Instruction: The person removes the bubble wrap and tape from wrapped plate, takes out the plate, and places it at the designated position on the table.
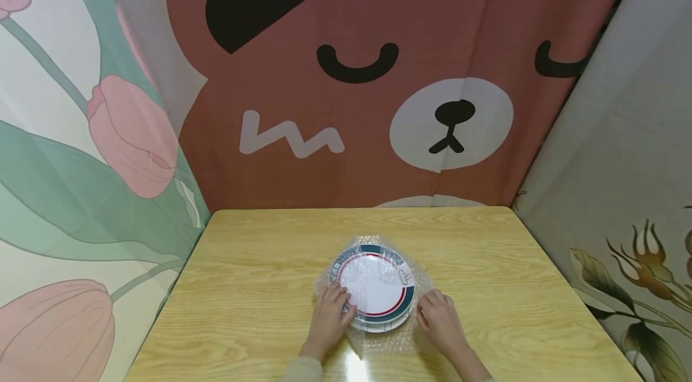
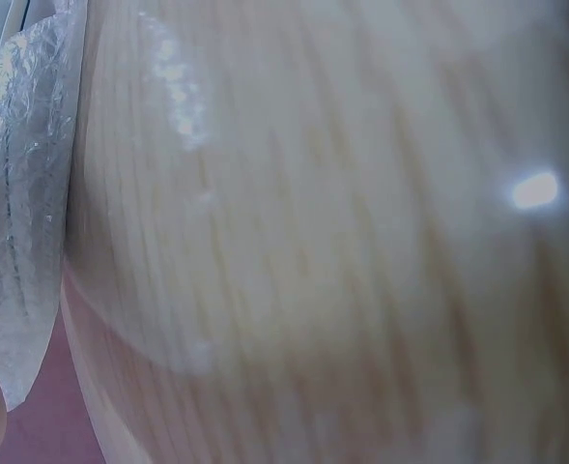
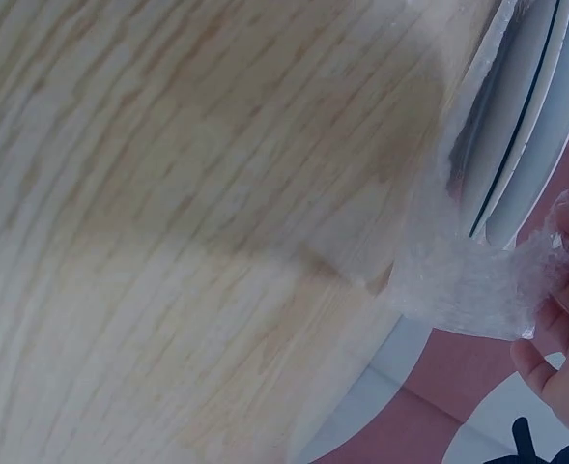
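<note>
A stack of plates point(image 1: 373, 286) lies flat and face up near the middle of the wooden table's point(image 1: 259, 274) near half, with bubble wrap point(image 1: 389, 343) around it. Being round, the plates show no long axis from above; their printed face looks upward, with one dark block of the rim band towards the far side and another at the lower right, and a thin red ring inside the band. The wrap spreads past the rim, with one corner towards the near edge of the table and another part out to the right.

The left hand point(image 1: 328, 313) rests on the wrap at the left rim, fingers over the edge and thumb a little apart; whether it pinches anything I cannot tell. The right hand point(image 1: 442, 319) holds the wrap just beside the right rim, thumb and fingers closed narrowly on its edge.

The head view alone shows the printed face and both hands together. The right wrist view shows the stack from the side instead: at least two plates, one on another, a dark line along one rim, their edges slanting down to the left in that picture, and the wrap gathered at the fingers. The left wrist view catches mostly bare table, with a crinkled side of the wrap standing steeply at its left edge and part of a finger or thumb below
</note>
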A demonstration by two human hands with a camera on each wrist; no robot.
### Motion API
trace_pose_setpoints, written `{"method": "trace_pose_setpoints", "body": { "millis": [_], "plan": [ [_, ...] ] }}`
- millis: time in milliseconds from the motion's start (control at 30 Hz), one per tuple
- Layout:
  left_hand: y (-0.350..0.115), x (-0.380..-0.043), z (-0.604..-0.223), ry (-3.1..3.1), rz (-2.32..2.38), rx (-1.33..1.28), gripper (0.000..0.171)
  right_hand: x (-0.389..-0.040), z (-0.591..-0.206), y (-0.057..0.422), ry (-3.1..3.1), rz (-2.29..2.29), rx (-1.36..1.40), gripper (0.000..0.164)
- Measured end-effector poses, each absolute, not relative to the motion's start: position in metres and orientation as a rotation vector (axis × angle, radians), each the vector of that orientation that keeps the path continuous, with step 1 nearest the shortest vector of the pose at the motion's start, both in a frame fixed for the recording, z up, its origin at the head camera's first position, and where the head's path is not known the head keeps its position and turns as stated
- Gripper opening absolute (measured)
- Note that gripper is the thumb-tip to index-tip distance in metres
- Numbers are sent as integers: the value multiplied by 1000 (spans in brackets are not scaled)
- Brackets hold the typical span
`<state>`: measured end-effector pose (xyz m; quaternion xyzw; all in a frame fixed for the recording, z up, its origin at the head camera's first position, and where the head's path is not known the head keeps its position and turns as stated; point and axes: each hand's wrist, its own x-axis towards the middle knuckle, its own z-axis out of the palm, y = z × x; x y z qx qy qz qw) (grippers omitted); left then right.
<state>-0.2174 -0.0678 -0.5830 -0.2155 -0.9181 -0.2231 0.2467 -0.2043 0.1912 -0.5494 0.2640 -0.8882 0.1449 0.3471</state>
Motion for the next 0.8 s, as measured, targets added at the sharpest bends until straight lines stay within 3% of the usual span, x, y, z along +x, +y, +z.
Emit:
{"method": "trace_pose_setpoints", "body": {
  "millis": [800],
  "plan": [
    [-68, -218, -583, -2534, -599, -589, 27, -196, -558, 212, -2393, 304, 583, 22]
  ]
}}
